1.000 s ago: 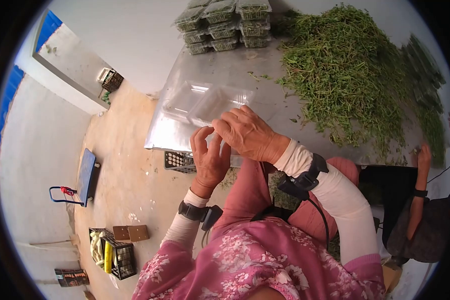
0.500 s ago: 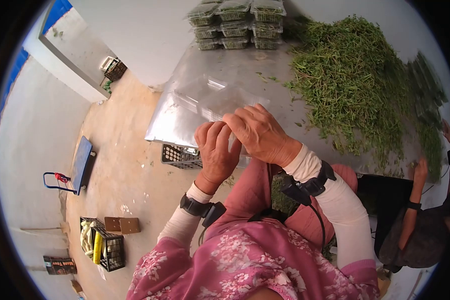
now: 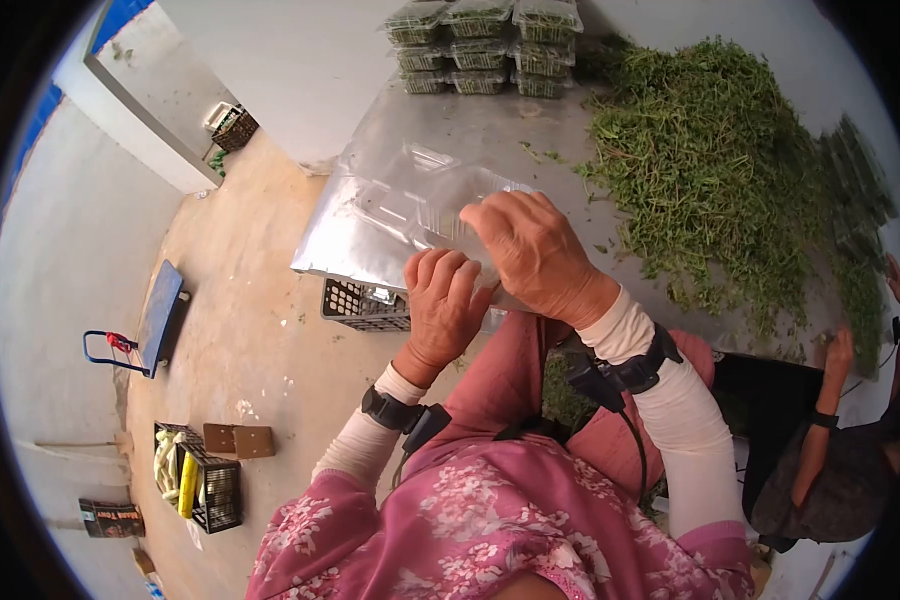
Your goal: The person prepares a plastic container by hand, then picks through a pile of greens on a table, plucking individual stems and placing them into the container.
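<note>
A clear plastic clamshell box (image 3: 395,218) lies unfolded at the near edge of the metal table (image 3: 370,150). My left hand (image 3: 444,312) is closed, its fingers curled over the near rim of the box. On the box's right side, my right hand (image 3: 545,255) is closed too, fingers bent down over the rim; its fingertips are partly hidden. To the right a big heap of cut green stems and leaves (image 3: 705,170) covers the table. Packed clamshell boxes (image 3: 480,50) full of greens stand stacked at the back.
A black plastic crate (image 3: 365,308) sits under the table's left corner. On the floor are a blue trolley (image 3: 162,315), another crate (image 3: 220,495) and a brown carton (image 3: 238,440). At the right, a co-worker's hand (image 3: 838,350) is by the greens.
My right hand has shifted slightly right, away from my left hand, and its fingers have curled more. More of the box's inside shows between my hands. The view has shifted slightly.
</note>
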Demonstrator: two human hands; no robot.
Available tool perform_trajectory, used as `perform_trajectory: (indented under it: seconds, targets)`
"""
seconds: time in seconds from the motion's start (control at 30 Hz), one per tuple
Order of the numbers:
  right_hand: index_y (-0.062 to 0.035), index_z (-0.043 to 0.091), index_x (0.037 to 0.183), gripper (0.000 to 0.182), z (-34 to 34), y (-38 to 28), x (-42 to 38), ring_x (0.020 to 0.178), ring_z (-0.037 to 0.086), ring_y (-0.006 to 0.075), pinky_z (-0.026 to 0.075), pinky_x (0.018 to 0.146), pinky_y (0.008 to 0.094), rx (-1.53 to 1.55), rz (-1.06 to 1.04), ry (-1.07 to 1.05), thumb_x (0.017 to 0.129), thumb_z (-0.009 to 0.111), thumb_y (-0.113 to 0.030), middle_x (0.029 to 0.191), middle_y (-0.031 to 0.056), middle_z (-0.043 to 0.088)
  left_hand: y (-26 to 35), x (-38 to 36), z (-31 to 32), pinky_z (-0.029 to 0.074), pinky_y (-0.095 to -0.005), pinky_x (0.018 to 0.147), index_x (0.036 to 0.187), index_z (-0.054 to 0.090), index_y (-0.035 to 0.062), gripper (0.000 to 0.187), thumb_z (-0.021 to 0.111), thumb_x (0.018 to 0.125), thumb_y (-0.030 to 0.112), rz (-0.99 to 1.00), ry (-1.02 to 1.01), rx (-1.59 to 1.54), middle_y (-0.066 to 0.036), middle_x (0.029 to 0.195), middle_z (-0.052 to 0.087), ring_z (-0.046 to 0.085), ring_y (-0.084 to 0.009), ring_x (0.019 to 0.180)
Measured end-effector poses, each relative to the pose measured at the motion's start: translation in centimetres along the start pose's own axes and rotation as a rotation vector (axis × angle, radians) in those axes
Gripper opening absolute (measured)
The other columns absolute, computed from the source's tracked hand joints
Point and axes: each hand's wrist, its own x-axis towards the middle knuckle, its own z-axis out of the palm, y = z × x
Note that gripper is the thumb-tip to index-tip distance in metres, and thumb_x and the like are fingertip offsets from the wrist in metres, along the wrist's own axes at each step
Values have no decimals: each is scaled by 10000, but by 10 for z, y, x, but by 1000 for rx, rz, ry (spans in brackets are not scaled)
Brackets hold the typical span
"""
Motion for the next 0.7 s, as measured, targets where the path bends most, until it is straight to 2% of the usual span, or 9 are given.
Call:
perform_trajectory:
  seconds: [0.07,0.13,0.33,0.43,0.57,0.7]
  targets:
    - [-48,534,960,221,0,1,1,738,577,247,455,678,367,13,26,14,752,582,-106,782,82,510,4,7,-2,358,-450,918,993,586,46,390,740,638,97,0,-37,14,-97,1013,540,508,-306,1001]
    - [-41,540,970,246,1,1,-2,722,589,252,472,659,367,24,52,-10,738,600,-99,792,88,511,1,9,2,356,-450,939,1018,585,55,385,711,661,127,32,-42,45,-85,1000,533,509,-290,991]
    - [-33,523,903,180,-6,-3,-7,699,617,305,511,620,391,135,206,-178,750,616,-51,834,121,525,-8,10,11,345,-446,965,1018,580,67,371,689,673,147,53,-28,84,-84,995,533,518,-283,998]
    - [-31,515,865,139,2,2,-14,703,610,337,507,626,416,124,214,-188,765,612,-45,846,137,535,-10,12,8,335,-446,974,1017,569,80,365,690,678,144,53,-77,96,-83,988,539,525,-273,998]
    - [-45,526,867,121,-1,12,-11,711,603,353,501,633,426,67,249,-92,775,602,-26,864,141,548,-19,19,7,328,-451,973,1017,556,99,354,692,693,142,25,-77,125,-72,962,542,529,-254,979]
    - [-52,530,875,104,-17,23,-4,728,598,363,493,635,430,44,267,13,796,588,-17,874,139,554,-47,29,11,347,-452,946,1063,560,81,396,715,700,112,41,-67,119,-90,984,557,532,-278,970]
